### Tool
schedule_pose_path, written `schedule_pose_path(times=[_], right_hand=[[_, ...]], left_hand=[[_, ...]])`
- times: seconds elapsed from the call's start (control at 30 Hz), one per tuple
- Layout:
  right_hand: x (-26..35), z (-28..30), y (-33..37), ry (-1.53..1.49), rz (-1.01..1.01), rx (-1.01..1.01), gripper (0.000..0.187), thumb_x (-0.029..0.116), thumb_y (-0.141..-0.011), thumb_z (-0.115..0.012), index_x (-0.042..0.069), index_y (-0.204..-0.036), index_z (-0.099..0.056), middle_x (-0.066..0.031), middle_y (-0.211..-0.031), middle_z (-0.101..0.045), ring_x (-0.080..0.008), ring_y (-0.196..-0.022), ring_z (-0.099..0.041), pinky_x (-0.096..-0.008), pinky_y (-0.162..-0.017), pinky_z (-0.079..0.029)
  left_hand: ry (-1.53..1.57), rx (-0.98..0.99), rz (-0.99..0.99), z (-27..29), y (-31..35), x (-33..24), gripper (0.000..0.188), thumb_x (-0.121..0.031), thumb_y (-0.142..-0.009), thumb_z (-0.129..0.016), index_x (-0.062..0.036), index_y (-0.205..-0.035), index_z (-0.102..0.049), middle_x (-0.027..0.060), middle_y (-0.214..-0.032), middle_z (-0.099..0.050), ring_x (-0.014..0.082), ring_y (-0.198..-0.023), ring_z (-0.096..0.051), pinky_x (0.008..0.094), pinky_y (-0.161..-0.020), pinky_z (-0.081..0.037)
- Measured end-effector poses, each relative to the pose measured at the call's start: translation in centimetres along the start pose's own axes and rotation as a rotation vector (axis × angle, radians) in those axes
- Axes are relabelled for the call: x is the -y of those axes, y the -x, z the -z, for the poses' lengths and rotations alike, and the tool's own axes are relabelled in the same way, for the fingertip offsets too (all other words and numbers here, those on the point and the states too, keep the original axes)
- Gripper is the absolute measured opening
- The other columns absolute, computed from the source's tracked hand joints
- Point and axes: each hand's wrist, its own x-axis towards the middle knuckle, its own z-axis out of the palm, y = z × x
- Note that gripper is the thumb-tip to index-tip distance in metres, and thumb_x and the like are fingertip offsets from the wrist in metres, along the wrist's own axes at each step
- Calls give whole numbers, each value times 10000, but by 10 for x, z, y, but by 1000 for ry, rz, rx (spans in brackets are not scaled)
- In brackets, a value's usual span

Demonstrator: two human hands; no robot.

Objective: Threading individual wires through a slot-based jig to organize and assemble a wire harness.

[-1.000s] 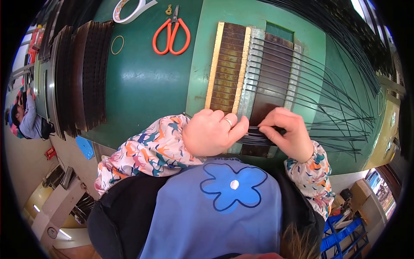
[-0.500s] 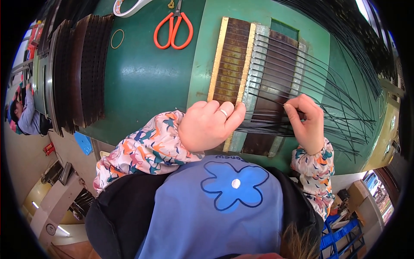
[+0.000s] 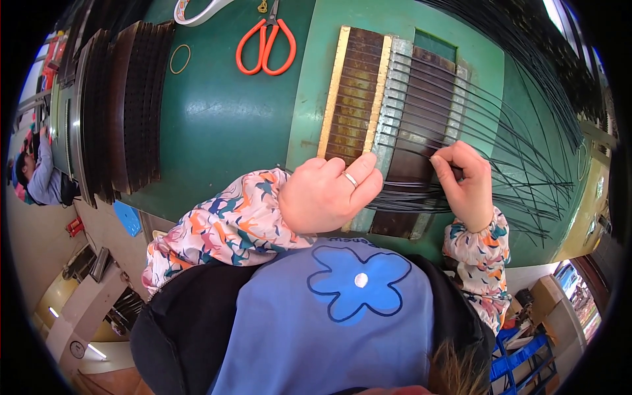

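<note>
A flat fixture [image 3: 359, 92] with a dark slotted plate between two brass-coloured edge strips lies ahead of me. Thin black cables [image 3: 421, 89] lie spaced in a row across the metal strip [image 3: 390, 99] beside it and fan out to the right. My left hand [image 3: 332, 194], with a ring on one finger, is curled over the fixture's near end; its fingertips are partly hidden. Between thumb and forefinger my right hand [image 3: 466, 181] pinches one black cable, which runs left to the metal strip. A loose bunch of cables [image 3: 408, 197] passes between the hands.
Orange-handled scissors [image 3: 266, 49] lie at the back left, near a white roll of tape [image 3: 197, 12] and a rubber band [image 3: 180, 59]. Stacked dark slotted plates [image 3: 135, 105] stand at the table's left. Another person [image 3: 43, 171] is beyond, far left.
My left hand has shifted slightly right and nearer to me, its fingers bending differently. My right hand has edged a little left with the cable still pinched.
</note>
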Motion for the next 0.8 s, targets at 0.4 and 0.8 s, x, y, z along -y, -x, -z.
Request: schedule_pose_path(times=[0.4, 0.8], right_hand=[[0, 15, 1, 213, -189, -30, 296, 185, -849, -729, -14, -697, -572, -90, -651, -528, -231, -538, -485, -337, -494, -393], [17, 12, 1, 276, 193, 99, 129, 109, -818, -726, 22, -847, -637, -90, -825, -628, -278, -804, -570, -351, -766, -449]], left_hand=[[-68, 101, 36, -5, -5, -3, 181, -89, -704, -624, -92, -884, -601, 104, -1324, -596, 109, -484, -457, 255, -438, -413], [-17, -73, -18, 0, -3, -6, 211, -109, -695, -656, -88, -902, -616, 41, -1028, -635, 130, -525, -491, 273, -471, -411]])
